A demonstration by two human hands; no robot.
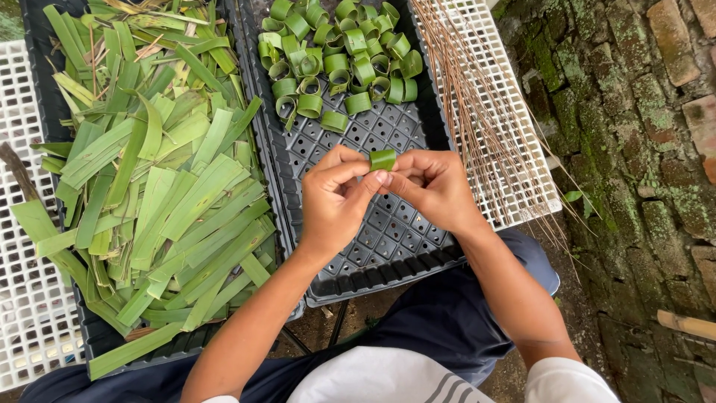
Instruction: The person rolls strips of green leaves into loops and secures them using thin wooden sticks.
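Mossy brick paving (634, 112), white crates (30, 298)

A small green leaf ring (382, 159) was pinched between the fingertips of the left hand (337, 200) and the right hand (435, 186) above a black tray (388, 239). A heap of finished leaf rings (335, 56) was piled at the far end of that tray. Cut leaf strips (160, 194) were heaped on the left, and thin brown sticks (481, 112) were laid over a white grid (514, 198) on the right.
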